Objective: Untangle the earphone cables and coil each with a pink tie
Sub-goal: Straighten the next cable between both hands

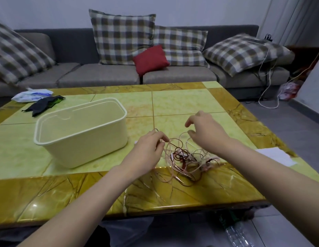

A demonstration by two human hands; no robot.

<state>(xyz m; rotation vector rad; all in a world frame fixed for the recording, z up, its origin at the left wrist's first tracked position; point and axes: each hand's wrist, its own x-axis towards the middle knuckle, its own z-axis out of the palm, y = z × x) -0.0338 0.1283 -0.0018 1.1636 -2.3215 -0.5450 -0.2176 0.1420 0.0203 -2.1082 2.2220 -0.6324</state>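
Left hand (149, 148) pinches a raised loop of the earphone cables (185, 157) between thumb and fingertips, at the tangle's left edge. Right hand (206, 133) hangs over the tangle's right side, fingers loosely curled. A pale strand rises toward them, but I cannot tell whether it is held. The tangle lies on the surface (181, 100) near its front edge, just right of a cream tub (87, 148). Pale and dark red strands cross in loose loops, so the heap has no single heading; it spreads somewhat wider left to right. The wires look light, limp and thin, and would likely knot tighter if tugged. Better to take one strand near a free end and feed it out gently.
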